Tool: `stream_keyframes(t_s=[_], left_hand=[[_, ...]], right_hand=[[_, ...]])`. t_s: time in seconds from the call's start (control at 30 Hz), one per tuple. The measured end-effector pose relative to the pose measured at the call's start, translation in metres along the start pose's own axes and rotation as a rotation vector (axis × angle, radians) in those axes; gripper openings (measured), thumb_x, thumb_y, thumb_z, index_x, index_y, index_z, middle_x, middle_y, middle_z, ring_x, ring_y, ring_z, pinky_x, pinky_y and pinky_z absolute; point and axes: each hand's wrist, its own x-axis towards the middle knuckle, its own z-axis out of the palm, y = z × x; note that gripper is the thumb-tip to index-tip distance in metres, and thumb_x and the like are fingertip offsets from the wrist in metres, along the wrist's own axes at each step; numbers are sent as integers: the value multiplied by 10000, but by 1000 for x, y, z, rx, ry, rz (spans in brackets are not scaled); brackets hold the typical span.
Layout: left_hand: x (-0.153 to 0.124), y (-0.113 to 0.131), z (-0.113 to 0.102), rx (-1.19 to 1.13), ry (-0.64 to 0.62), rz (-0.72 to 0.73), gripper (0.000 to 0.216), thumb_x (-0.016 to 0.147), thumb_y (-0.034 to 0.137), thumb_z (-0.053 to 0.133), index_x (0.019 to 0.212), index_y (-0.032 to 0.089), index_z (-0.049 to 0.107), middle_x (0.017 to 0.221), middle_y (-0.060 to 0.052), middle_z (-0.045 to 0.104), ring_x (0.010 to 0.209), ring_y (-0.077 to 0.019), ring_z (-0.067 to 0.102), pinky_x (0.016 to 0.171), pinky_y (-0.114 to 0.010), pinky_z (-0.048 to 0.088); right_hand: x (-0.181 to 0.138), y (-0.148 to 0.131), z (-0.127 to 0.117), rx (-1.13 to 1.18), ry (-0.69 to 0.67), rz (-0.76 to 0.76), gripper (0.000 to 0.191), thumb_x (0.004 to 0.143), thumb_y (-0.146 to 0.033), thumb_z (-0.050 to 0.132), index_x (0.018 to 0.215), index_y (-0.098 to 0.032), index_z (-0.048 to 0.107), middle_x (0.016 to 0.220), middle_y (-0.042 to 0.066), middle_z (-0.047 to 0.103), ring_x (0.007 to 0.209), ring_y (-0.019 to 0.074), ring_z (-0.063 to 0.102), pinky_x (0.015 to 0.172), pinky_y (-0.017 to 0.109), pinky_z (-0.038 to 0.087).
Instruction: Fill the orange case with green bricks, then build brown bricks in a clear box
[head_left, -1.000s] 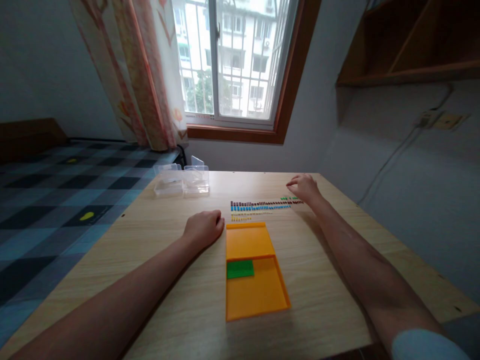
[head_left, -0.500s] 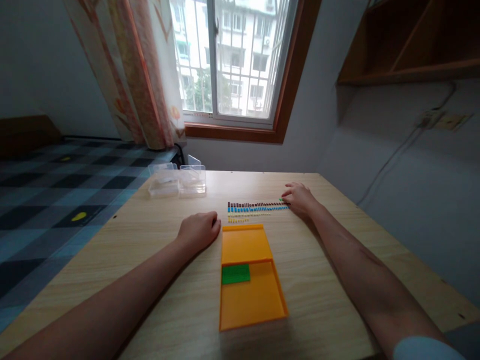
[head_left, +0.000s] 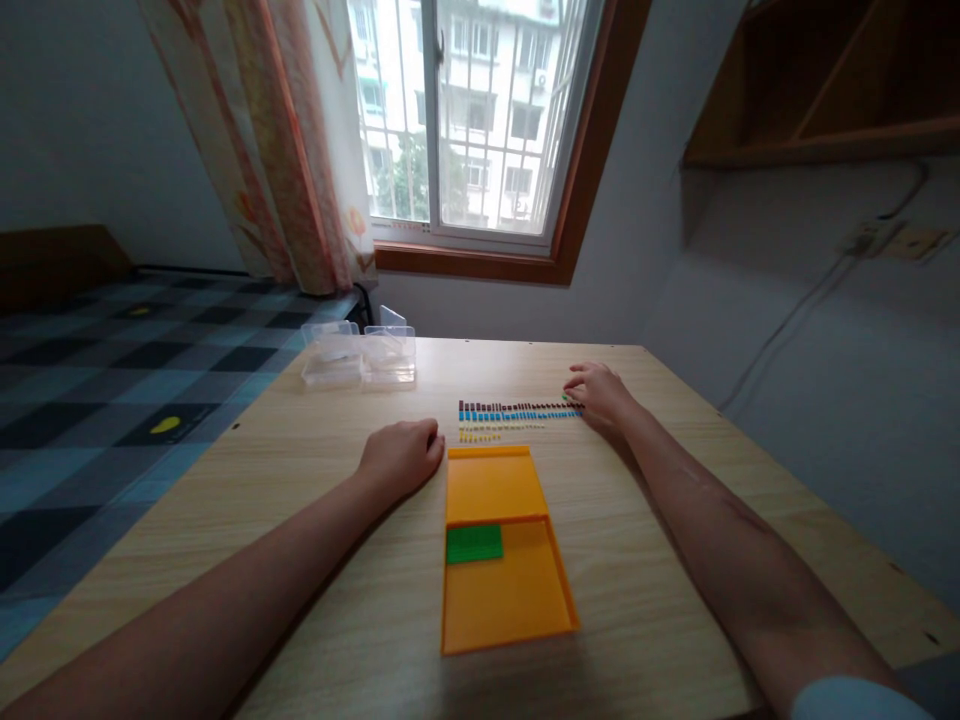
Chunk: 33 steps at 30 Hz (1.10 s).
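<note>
My left hand (head_left: pixel 401 455) rests on the wooden table as a closed fist, with nothing visible in it. It lies beside the upper left corner of an open orange case (head_left: pixel 502 600). A green studded plate (head_left: pixel 474 543) sits in the near half of that case. At the right end of the rows of tiny bricks, my right hand (head_left: pixel 602 392) has its fingers bent down around a small green brick (head_left: pixel 565 397). The fingertips appear to touch it. Beside this hand run a dark brown row (head_left: pixel 510 407), a blue row (head_left: pixel 502 417) and shorter yellow rows (head_left: pixel 480 437).
Clear plastic boxes (head_left: pixel 390 370) with raised lids stand at the table's far left. A bed with a checked cover (head_left: pixel 247 330) is to the left of the table (head_left: pixel 337 580). Beyond are a window and curtain; a wooden shelf (head_left: pixel 825 150) hangs at upper right.
The view has shifted slightly. Both hands, the small green brick and the orange case hold nearly the same places on the table.
</note>
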Motion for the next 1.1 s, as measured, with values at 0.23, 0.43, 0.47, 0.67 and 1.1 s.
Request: stream_keyframes(t_s=[0.23,0.43,0.47,0.67,1.1], left_hand=[[0,2,-1,-10,-11,-8,366,969,417,396,940,223,705,970,-116,771,884,-283,718,661,-332,437],[-1,2,0,-24,-10,-3,373,961,428,401,962,223,712,998,-123,772,897,-294,714,681,-347,453],[-1,2,1,-27,-10,-1,376,960,429,399,968,224,714,1006,-123,772,902,-296,714,686,-350,456],[-1,4,0,-29,12,3,379,955,432,399,949,223,716,997,-116,778,889,-287,717,686,-345,460],[-1,3,1,-26,2,-9,389,953,435,401,974,226,728,1001,-118,776,895,-289,715,710,-349,472]], right_hand=[[-3,-28,-45,64,-83,-98,207,915,-231,653,1001,-176,834,1144,99,776,1034,223,704,923,308,503],[-44,-79,-109,138,-239,-281,150,850,-223,689,877,-239,836,777,8,784,654,159,679,613,262,470],[-57,-90,-117,153,-257,-350,151,843,-216,692,884,-249,834,776,3,782,639,156,671,594,262,458],[-138,-146,-121,186,-389,-641,207,818,-91,671,780,-254,793,804,4,772,676,154,669,615,265,449],[-172,-143,-67,120,-387,-563,134,876,-151,680,810,-203,785,818,31,742,742,167,660,628,270,387]])
